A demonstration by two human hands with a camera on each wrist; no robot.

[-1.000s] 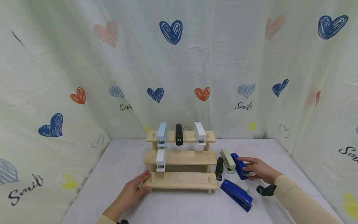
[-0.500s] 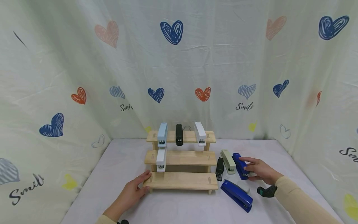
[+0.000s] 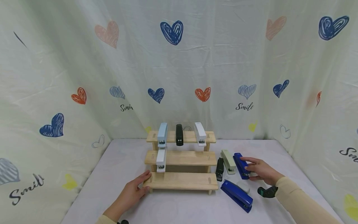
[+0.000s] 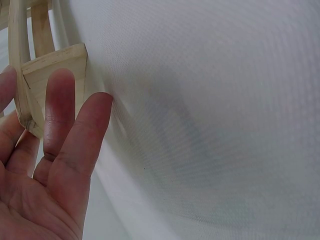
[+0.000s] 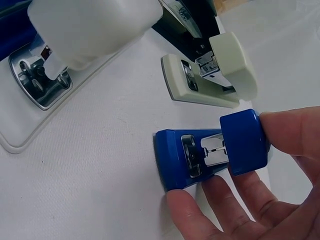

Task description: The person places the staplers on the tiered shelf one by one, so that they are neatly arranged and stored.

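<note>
My right hand (image 3: 261,171) holds a small blue stapler (image 3: 240,165) on the table; in the right wrist view the thumb is at its head and fingertips lie along its base. Left of it stand a cream stapler (image 3: 228,161) and a black stapler (image 3: 219,169). Nearer me lies a larger blue stapler (image 3: 237,196), partly hiding a white stapler (image 5: 95,30). My left hand (image 3: 131,192) grips the left end of the lowest tier of a three-step wooden stand (image 3: 183,180), thumb at the front corner; two fingers extend beside the wood in the left wrist view.
The top step carries a light blue stapler (image 3: 162,134), a black stapler (image 3: 179,134) and a white stapler (image 3: 199,133). Another white stapler (image 3: 161,159) sits at the left of the middle step. A curtain with hearts (image 3: 179,68) encloses the white table (image 3: 126,149).
The small blue stapler has shifted slightly right, away from the cream one, with my right hand. My left hand stays at the stand.
</note>
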